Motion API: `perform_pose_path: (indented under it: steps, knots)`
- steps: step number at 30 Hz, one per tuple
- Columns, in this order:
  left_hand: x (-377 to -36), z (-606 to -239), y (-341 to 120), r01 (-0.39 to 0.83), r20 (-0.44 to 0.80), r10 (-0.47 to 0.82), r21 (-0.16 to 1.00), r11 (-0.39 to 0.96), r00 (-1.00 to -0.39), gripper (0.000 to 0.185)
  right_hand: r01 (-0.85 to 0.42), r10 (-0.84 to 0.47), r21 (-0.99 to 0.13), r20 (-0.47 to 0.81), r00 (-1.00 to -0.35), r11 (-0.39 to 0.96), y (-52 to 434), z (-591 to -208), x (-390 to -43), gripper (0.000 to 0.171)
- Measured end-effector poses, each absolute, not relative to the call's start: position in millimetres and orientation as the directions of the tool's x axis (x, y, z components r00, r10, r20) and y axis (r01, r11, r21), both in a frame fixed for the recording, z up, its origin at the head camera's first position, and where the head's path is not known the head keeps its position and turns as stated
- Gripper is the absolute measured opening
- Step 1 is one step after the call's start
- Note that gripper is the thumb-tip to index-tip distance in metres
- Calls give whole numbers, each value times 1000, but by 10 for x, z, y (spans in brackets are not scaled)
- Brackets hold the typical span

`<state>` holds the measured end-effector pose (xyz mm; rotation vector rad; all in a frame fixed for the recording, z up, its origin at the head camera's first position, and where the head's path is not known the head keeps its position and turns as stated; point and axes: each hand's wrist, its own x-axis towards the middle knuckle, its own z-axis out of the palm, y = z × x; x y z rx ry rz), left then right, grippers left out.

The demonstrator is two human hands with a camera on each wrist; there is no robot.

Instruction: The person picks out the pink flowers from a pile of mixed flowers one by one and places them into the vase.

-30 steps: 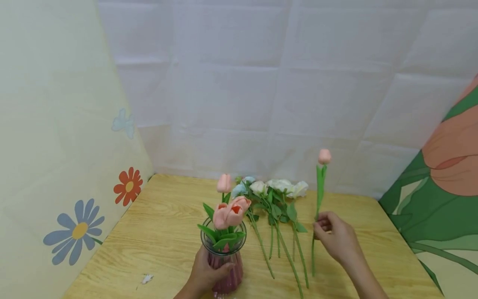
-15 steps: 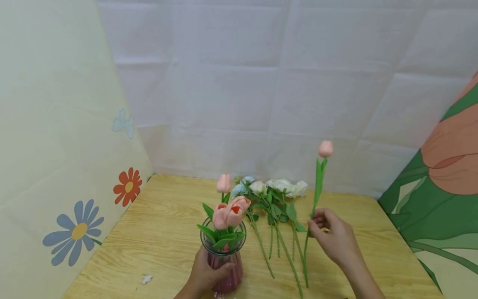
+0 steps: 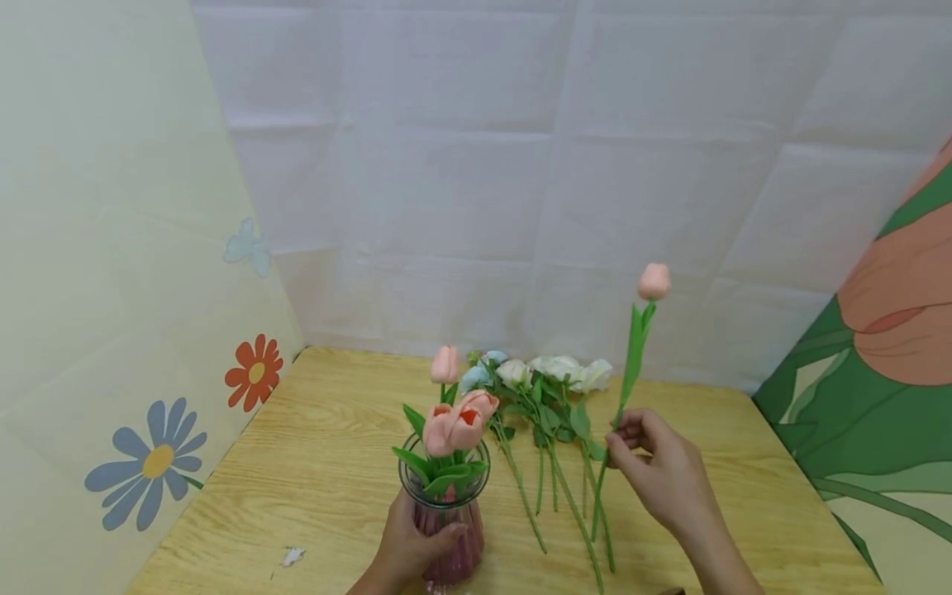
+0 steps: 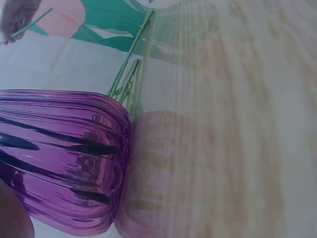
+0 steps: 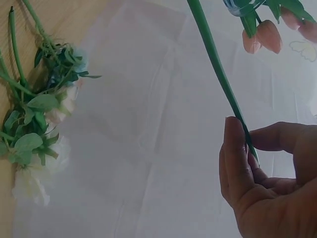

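Observation:
My left hand [image 3: 416, 541] grips a purple ribbed glass vase [image 3: 464, 549] round its side, thumb across the front. In the left wrist view the vase [image 4: 64, 158] stands on the table beside its reflection. Several pink tulips [image 3: 454, 426] with green leaves stand in it. My right hand [image 3: 662, 467] pinches the green stem of a single pink tulip [image 3: 654, 282] between thumb and fingers. That tulip leans, bloom up and to the right, its lower stem overlapping the loose stems. The right wrist view shows the stem [image 5: 218, 67] between thumb and fingertips of the right hand [image 5: 267, 168].
White and pale blue flowers [image 3: 554, 372] lie on the wood-grain table [image 3: 335, 430] behind and right of the vase, stems pointing toward me. A small white patch [image 3: 293, 555] marks the table at left. White cloth [image 3: 446, 182] hangs behind, with flower-printed cloth on both sides.
My right hand has moved slightly left with the tulip, whose bloom has risen and tilted to the right as its stem end swung left. The left hand and vase stay put.

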<state>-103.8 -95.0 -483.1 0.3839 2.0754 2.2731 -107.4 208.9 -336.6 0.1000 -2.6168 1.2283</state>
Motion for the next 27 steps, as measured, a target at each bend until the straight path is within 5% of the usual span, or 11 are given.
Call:
perform_pose_path:
  steps: [27]
  knots:
    - [-1038,-4820,-939,125,138,185,989,-77,-973,72,-314,19,-811,370,-929,494,1863,-3176,-976,15]
